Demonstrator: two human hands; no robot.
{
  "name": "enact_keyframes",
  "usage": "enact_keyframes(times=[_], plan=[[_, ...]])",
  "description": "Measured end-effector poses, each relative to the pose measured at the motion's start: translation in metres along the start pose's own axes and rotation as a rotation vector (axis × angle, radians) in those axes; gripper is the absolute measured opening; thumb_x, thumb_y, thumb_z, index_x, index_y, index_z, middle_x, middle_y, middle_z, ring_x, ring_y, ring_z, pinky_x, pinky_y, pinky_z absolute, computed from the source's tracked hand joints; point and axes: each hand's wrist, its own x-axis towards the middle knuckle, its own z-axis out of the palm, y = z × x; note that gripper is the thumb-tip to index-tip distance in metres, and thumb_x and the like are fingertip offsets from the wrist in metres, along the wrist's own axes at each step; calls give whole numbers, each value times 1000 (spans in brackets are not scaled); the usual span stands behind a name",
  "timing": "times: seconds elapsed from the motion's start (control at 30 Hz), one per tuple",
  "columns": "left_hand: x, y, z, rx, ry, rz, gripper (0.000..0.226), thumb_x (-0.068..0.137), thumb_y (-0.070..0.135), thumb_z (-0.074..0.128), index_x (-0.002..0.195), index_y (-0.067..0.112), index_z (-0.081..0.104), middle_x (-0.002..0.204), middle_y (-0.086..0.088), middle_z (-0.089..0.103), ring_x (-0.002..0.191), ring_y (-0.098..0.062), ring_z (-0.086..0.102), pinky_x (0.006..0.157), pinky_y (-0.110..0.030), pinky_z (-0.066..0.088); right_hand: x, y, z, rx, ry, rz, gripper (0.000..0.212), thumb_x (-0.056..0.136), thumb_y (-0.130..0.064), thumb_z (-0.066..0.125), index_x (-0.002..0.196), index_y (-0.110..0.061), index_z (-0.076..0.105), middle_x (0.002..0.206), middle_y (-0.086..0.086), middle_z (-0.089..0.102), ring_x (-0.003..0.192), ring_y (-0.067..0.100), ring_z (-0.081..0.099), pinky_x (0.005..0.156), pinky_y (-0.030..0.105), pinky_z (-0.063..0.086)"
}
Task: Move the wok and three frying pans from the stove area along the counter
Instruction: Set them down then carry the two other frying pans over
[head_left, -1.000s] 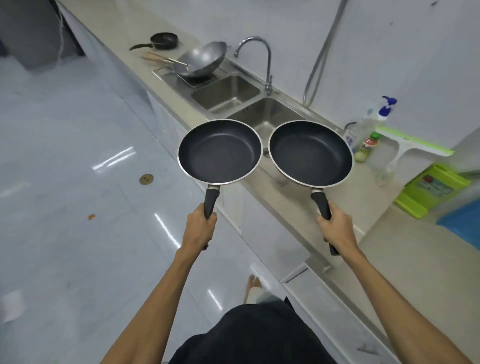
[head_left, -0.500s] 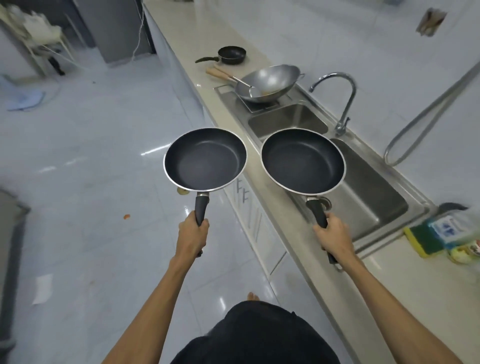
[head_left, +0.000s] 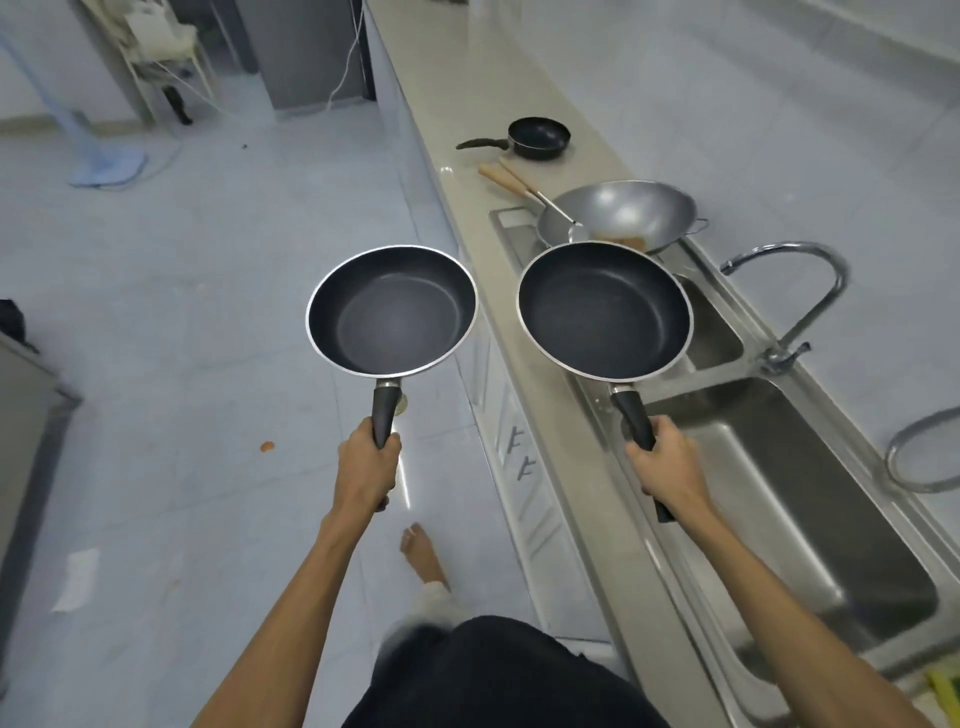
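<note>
Fingers (head_left: 384, 449) of the left hand (head_left: 366, 470) were wrapped tight round the black handle of one black non-stick frying pan (head_left: 390, 310), held out over the floor; the right hand (head_left: 670, 460) gripped a second black pan (head_left: 605, 310) above the desk's (head_left: 457, 104) front edge. The sink (head_left: 831, 561) had slid nearer since a second earlier, so the carry seemed underway. A steel round-bottomed wok (head_left: 618, 213) and small black pan (head_left: 537, 137) waited farther along; the wok's base was hidden.

No readable text, labels, brands or numbers are showing anywhere in this view.
</note>
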Motion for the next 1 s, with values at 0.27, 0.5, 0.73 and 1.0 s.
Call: enact_keyframes(times=[0.27, 0.5, 0.73, 1.0], plan=[[152, 19, -46, 16, -9, 17, 7, 94, 26, 53, 88, 23, 55, 67, -10, 53, 41, -20, 48, 34, -32, 47, 110, -109, 69, -42, 10, -9, 18, 79, -22, 62, 96, -18, 56, 72, 4, 64, 62, 30, 66, 60, 46, 60], [291, 39, -100, 61, -30, 7, 4, 94, 23, 52, 91, 20, 55, 69, -10, 56, 42, -20, 48, 35, -30, 47, 197, -215, 134, -7, 30, 9, 19, 78, -20, 63, 96, -19, 56, 70, 0, 64, 44, 16, 63, 33, 22, 45], [388, 58, -131, 51, -21, 8, 5, 93, 19, 51, 90, 17, 54, 67, -8, 53, 43, -20, 47, 35, -27, 45, 263, -289, 170, -16, 37, 5, 20, 81, -18, 62, 98, -21, 55, 73, 2, 63, 52, 22, 66, 44, 32, 54], [509, 81, -139, 54, 16, 9, 8, 94, 17, 52, 87, 15, 54, 66, -7, 52, 42, -18, 47, 33, -25, 44, 374, -350, 214, 0, 39, 4, 17, 78, -17, 62, 94, -19, 57, 67, 4, 65, 40, 17, 64, 35, 20, 42]])
